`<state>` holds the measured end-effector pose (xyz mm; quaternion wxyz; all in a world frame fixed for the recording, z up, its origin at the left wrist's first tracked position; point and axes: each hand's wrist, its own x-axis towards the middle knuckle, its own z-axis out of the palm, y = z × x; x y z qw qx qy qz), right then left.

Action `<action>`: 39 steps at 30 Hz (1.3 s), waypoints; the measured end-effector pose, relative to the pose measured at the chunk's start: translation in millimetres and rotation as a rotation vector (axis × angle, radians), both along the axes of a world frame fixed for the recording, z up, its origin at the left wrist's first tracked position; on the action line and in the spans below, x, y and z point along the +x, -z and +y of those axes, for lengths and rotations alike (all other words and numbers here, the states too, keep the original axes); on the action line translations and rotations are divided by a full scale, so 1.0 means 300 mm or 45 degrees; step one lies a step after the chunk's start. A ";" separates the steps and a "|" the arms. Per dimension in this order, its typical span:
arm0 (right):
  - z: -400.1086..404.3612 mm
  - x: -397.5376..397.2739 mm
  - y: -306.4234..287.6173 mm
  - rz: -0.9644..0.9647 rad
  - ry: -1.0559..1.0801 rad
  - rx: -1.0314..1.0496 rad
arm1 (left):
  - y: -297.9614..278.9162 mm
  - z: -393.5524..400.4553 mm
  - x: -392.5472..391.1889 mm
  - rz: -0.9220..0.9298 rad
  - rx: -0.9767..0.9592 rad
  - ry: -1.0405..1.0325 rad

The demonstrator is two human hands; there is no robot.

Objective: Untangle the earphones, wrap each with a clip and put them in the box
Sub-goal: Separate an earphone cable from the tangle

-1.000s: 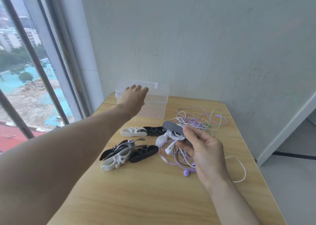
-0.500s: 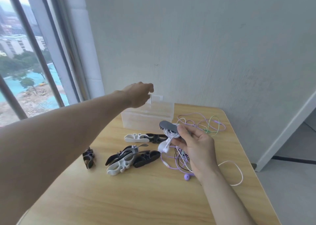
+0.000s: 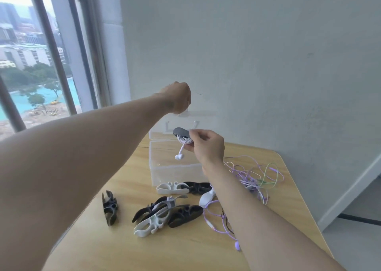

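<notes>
Two bare arms reach forward over a pale wooden counter (image 3: 103,248) that stands against a grey-white wall (image 3: 257,44), with a barred window (image 3: 37,64) at the left. At the far edge of the counter, close to the wall, sits the clear box (image 3: 175,167), its lid (image 3: 191,116) raised toward the wall. The left hand (image 3: 178,97) is up above the back of the box, fingers curled down onto the lid's upper edge and pinching it. The right hand (image 3: 206,145) hangs over the open box, thumb and fingers closed on a dark grey clip (image 3: 181,132) with white earphones (image 3: 183,143) wound in it; one white earbud (image 3: 179,157) dangles below the bundle, over the box's inside. To the right of the box, a loose tangle of purple, green and white cords (image 3: 253,178) lies on the counter, and a purple strand runs forward under the right forearm to a purple earbud (image 3: 237,245) near the front. In front of the box lie spare clips: a white clip (image 3: 172,189) touching a black clip (image 3: 196,187) just before the box wall, a heap (image 3: 165,213) of black, white and grey ones nearer the front, and a lone black clip (image 3: 109,208) to the left, apart from the rest.
</notes>
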<state>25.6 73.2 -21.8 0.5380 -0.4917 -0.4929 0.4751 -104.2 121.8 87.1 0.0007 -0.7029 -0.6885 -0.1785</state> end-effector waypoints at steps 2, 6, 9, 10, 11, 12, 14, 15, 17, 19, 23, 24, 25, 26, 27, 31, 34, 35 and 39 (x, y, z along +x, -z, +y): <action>0.031 -0.066 0.048 -0.215 0.047 0.005 | 0.018 0.001 -0.019 -0.051 -0.035 0.007; 0.088 -0.155 0.082 -0.771 -0.076 -0.048 | 0.047 0.002 -0.048 -0.089 -0.037 0.042; 0.098 -0.185 0.040 -1.028 -0.240 -0.184 | 0.079 -0.002 -0.065 -0.107 -0.053 0.055; 0.097 -0.192 0.032 -1.095 -0.262 -0.193 | 0.084 -0.012 -0.069 -0.136 -0.039 0.040; 0.095 -0.201 0.031 -1.153 -0.281 -0.197 | 0.089 -0.021 -0.074 -0.171 -0.015 0.030; 0.089 -0.213 0.035 -1.208 -0.302 -0.199 | 0.091 -0.034 -0.081 -0.205 0.004 0.027; 0.074 -0.233 0.041 -1.325 -0.396 -0.194 | 0.097 -0.055 -0.091 -0.265 0.024 0.038; 0.072 -0.235 0.042 -1.377 -0.473 -0.182 | 0.102 -0.062 -0.093 -0.269 0.028 0.045; 0.066 -0.219 0.031 -1.416 -0.599 -0.099 | 0.113 -0.079 -0.091 -0.263 0.035 0.048; 0.043 -0.179 0.010 -1.343 -0.655 0.033 | 0.125 -0.093 -0.090 -0.276 0.045 0.042; -0.062 -0.042 -0.038 -1.241 -0.603 0.284 | 0.146 -0.138 -0.067 -0.279 0.042 0.034; -0.098 -0.002 -0.048 -1.189 -0.569 0.344 | 0.151 -0.156 -0.059 -0.278 0.032 0.031; -0.131 0.034 -0.055 -1.119 -0.527 0.402 | 0.159 -0.171 -0.054 -0.279 0.021 0.028; -0.170 0.074 -0.067 -1.047 -0.473 0.443 | 0.169 -0.190 -0.047 -0.279 0.007 0.029; -0.200 0.111 -0.071 -0.983 -0.410 0.465 | 0.183 -0.211 -0.041 -0.278 -0.008 0.028; -0.278 0.255 -0.057 -0.785 -0.172 0.416 | 0.262 -0.297 -0.012 -0.273 -0.078 0.027; -0.325 0.330 -0.019 -0.697 -0.115 0.323 | 0.310 -0.360 0.009 -0.122 -0.082 0.015; -0.340 0.347 -0.005 -0.684 -0.106 0.297 | 0.327 -0.381 0.016 -0.086 -0.051 -0.004; -0.400 0.409 0.045 -0.627 -0.026 0.219 | 0.408 -0.516 0.097 -0.408 0.316 -0.124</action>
